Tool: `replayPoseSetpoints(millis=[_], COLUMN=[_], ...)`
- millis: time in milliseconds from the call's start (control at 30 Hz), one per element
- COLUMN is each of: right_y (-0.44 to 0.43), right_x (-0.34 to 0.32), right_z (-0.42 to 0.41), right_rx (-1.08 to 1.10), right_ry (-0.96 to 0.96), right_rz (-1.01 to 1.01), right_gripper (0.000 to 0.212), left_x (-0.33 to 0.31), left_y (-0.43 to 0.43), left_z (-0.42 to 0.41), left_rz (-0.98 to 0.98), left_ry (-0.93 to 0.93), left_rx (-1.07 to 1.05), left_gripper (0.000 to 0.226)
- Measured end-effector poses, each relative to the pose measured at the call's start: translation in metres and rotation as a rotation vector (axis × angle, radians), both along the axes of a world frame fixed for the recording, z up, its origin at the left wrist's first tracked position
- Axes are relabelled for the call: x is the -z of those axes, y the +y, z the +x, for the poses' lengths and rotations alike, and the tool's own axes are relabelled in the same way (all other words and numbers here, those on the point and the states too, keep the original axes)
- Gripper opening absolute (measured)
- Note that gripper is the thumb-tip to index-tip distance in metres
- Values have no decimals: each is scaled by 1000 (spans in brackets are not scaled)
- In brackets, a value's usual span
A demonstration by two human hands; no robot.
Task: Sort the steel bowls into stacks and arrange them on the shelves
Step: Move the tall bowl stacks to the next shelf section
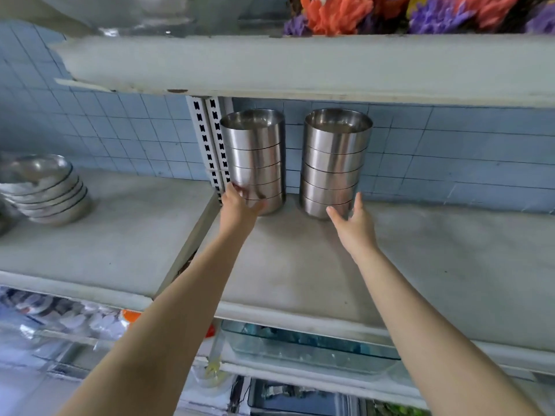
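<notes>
While both bare forearms reach up and away from the camera, a lower shelf [300, 376] lies nearest beneath them, carrying a clear glass tray [303, 348] and blurred packaged goods off to the left. Above it runs the pale grey, dusty middle shelf [420, 259], its front edge crossing the arms and its bare top stretching back to a wall of small blue tiles [450, 151].

On the adjoining shelf board [105, 235] to the left, near its left edge, sits a leaning stack of shallow steel bowls [48, 190].

At the back edge of the middle shelf stand two upright stacks of straight-sided steel bowls, near each other but apart. The left stack [255, 151] sits in the back left corner, just beside the white slotted upright [210, 139]; the right stack [336, 157] stands close against the tiles.

The left hand [240, 202] lies against the lowest bowls of the left stack, fingers fairly straight along its left flank and thumb spread across the front, touching the steel rather than wrapping it. The right hand [351, 220] is spread wide, palm towards the base of the right stack, thumb out to the left and fingers pointing up beside its lower right side; whether the fingertips touch the bowls cannot be told.

Farthest, an upper shelf [300, 64] overhangs the stacks, with orange and purple artificial flowers [390, 13] on it.
</notes>
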State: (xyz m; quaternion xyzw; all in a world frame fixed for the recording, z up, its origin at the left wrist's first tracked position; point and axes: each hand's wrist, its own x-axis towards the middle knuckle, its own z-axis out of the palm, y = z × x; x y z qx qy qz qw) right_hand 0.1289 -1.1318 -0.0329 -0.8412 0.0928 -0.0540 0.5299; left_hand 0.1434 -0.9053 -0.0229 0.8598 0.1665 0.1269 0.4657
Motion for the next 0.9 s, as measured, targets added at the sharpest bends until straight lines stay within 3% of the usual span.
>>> replayPoseSetpoints(millis=[367,600,767,900], right_y=[32,19,12,11], right_x=[14,6,3,10], right_z=[14,10,24,38], right_rx=[253,224,106,46], right_ry=[-37,-46,-86,-94], right_rz=[-107,-70,17,110], right_gripper=[80,81,110,134], left_x=[26,21,14,23], left_y=[19,27,25,22], left_z=[28,22,30,43], left_rz=[39,1,-156,-248], left_ry=[-40,-104,9,-66], left_rx=[92,146,276,235], left_gripper=[88,68,127,133])
